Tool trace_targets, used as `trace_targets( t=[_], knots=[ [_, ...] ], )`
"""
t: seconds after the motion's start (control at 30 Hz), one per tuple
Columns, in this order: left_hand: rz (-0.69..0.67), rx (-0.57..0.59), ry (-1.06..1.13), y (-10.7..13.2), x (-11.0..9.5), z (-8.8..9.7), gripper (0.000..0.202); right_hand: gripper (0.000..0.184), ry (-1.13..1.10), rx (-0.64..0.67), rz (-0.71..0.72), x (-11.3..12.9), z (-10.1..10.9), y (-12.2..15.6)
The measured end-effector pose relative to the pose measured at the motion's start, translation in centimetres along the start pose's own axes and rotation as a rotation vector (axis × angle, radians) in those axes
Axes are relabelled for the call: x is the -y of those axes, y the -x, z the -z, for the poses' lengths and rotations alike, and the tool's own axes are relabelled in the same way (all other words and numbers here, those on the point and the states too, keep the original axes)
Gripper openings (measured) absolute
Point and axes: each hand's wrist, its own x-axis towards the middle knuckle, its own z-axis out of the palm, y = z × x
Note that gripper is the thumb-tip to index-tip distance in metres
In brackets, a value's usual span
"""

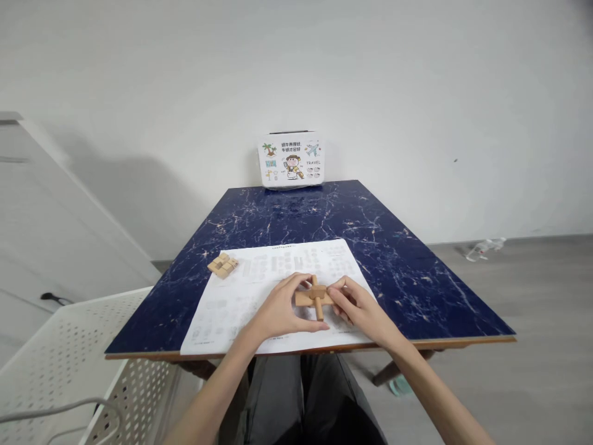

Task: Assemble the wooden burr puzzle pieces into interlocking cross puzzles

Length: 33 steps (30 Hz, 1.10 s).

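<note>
A light wooden interlocking puzzle (318,293), cross-shaped with a round-looking bar along it, is between my two hands over the printed sheet. My left hand (280,309) curves round its left side, fingers at the far end and thumb by the near end of the bar. On the right, my right hand (356,303) pinches the puzzle's right arm between thumb and fingers. Those fingertips hide part of that arm. A second wooden puzzle (223,266), made of small blocks, rests at the sheet's upper left corner.
The white printed sheet (210,315) lies at the near edge of the blue marbled table (393,278). A white case with cartoon prints (293,162) stands at the back against the wall. Left of the table is a white perforated basket (78,330) with a cable.
</note>
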Motion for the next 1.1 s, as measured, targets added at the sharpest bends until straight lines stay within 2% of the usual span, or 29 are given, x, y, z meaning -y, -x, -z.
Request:
trace_targets(
  t=[0.3,0.57,0.8,1.0,1.1],
  knots=[
    [0.014,-0.005,-0.014,0.1,0.1,-0.2,0.081,0.047,-0.039,-0.003,-0.023,0.2,0.1,0.0],
    [-0.015,-0.023,-0.055,0.0,0.1,-0.2,0.078,0.05,-0.092,-0.072,-0.065,0.6,-0.3,-0.1],
    [-0.056,-0.042,-0.033,0.3,0.2,0.1,0.078,0.047,-0.091,-0.111,-0.037,1.2,-1.0,0.4],
    [-0.076,-0.07,-0.037,0.4,0.3,0.0,0.079,0.048,-0.069,-0.001,-0.047,2.3,-0.5,0.8],
    [-0.094,-0.066,-0.038,0.4,0.4,0.0,0.079,0.048,-0.055,0.001,-0.041,2.3,-0.4,1.0]
  ],
)
